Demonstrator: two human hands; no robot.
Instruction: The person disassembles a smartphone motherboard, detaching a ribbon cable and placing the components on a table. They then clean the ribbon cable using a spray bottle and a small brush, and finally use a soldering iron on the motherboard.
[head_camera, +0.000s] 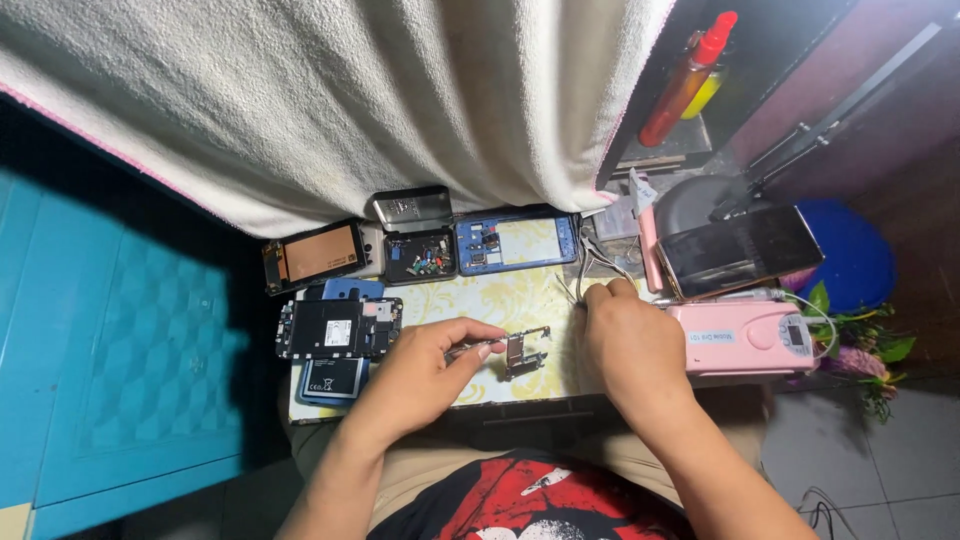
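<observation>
Left fingers (470, 345) pinch tweezers (478, 348) touching the circuit board (525, 352); right hand (628, 345), beside it, seems curled.

A small circuit board (524, 352) lies on the pale patterned mat (500, 300) covering the counter, between the two hands. It is a thin, irregular piece with a silvery metal shield in its middle and darker edges, tilted a little so its right end sits higher in the view. Metal tweezers (470, 349), slim and silver, are pinched in the fingers of the left hand (420, 375); their tips point right and meet the board's left edge. The right hand (628, 345) rests just beside the board's right end, fingers curled, whatever it may hold hidden from view.
</observation>
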